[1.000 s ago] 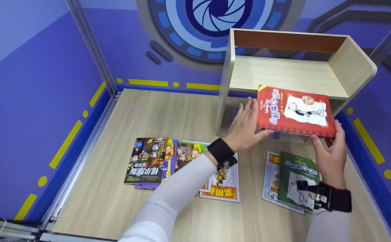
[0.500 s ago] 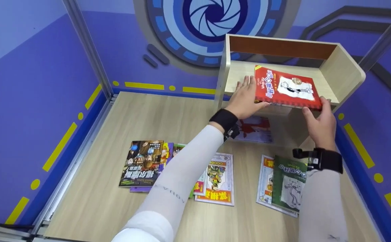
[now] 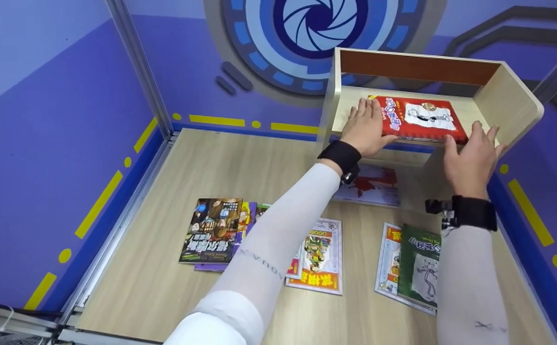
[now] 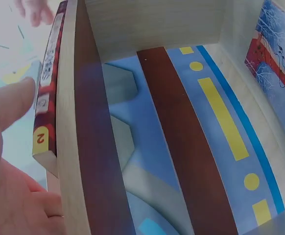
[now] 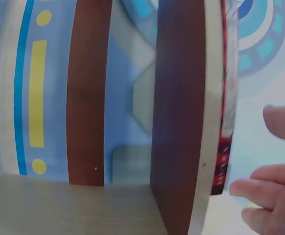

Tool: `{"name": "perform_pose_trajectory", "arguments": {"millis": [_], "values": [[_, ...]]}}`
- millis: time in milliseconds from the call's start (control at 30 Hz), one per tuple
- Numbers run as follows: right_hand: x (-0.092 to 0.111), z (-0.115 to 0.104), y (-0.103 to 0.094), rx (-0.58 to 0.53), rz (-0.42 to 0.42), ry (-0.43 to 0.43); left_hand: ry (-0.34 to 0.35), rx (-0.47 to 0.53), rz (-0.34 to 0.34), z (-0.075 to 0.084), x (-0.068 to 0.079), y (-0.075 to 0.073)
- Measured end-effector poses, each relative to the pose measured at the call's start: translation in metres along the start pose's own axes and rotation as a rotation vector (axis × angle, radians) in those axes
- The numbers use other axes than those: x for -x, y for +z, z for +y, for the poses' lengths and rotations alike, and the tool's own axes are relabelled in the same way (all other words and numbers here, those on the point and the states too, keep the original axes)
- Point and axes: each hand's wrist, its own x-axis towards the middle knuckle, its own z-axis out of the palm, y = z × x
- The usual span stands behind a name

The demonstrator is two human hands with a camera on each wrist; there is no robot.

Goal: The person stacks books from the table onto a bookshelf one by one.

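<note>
A red book (image 3: 424,117) with a cartoon cover lies flat on the upper board of a small wooden bookshelf (image 3: 510,98). My left hand (image 3: 365,128) rests along the book's left edge, fingers extended, thumb by the front edge. The book's spine (image 4: 45,88) faces outward in the left wrist view. Near the front right corner is my right hand (image 3: 472,158), its fingers spread and not gripping. In the right wrist view the fingers (image 5: 260,191) lie beside the book's end, and I cannot tell whether they touch it.
On the shelf's lower level lies a book with a red animal picture (image 3: 371,186). A dark comic book (image 3: 213,230) overlaps several others at left on the table (image 3: 130,287). A yellow-titled comic (image 3: 316,256) lies mid-table; a green book (image 3: 419,261) overlaps another at right.
The red book has moved back and up from in front of the bookshelf onto its upper board, carried by both hands. My right hand has loosened from the book's corner, fingers spreading.
</note>
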Motion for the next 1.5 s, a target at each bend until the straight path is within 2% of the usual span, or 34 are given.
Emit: {"name": "perform_pose_trajectory", "arguments": {"millis": [200, 333, 433, 567, 667, 800, 933, 1167, 1300, 1367, 1500], "values": [[0.027, 0.002, 0.006, -0.01, 0.047, -0.018, 0.093, -0.06, 0.05, 0.0, 0.022, 0.007], [0.047, 0.007, 0.013, -0.046, 0.067, 0.0, 0.196, -0.105, 0.058, 0.004, 0.048, 0.015], [0.069, 0.015, 0.018, -0.08, 0.106, -0.001, 0.284, -0.115, 0.076, 0.008, 0.072, 0.027], [0.111, 0.029, 0.033, -0.133, 0.128, 0.043, 0.367, -0.141, 0.076, 0.009, 0.106, 0.057], [0.143, 0.038, 0.049, -0.159, 0.091, 0.104, 0.427, -0.179, 0.055, 0.012, 0.13, 0.085], [0.176, 0.052, 0.068, -0.134, 0.021, 0.116, 0.48, -0.182, 0.005, 0.017, 0.157, 0.122], [0.201, 0.071, 0.081, -0.094, -0.033, 0.116, 0.463, -0.046, -0.071, 0.018, 0.181, 0.151], [0.226, 0.114, 0.089, -0.018, -0.096, 0.203, 0.409, 0.279, -0.126, 0.019, 0.215, 0.186], [0.236, 0.137, 0.088, 0.049, -0.169, 0.303, 0.334, 0.42, -0.172, 0.034, 0.23, 0.203], [0.239, 0.148, 0.085, 0.073, -0.213, 0.38, 0.295, 0.482, -0.194, 0.044, 0.236, 0.211], [0.241, 0.171, 0.076, 0.114, -0.267, 0.518, 0.263, 0.565, -0.21, 0.066, 0.242, 0.221]]}}
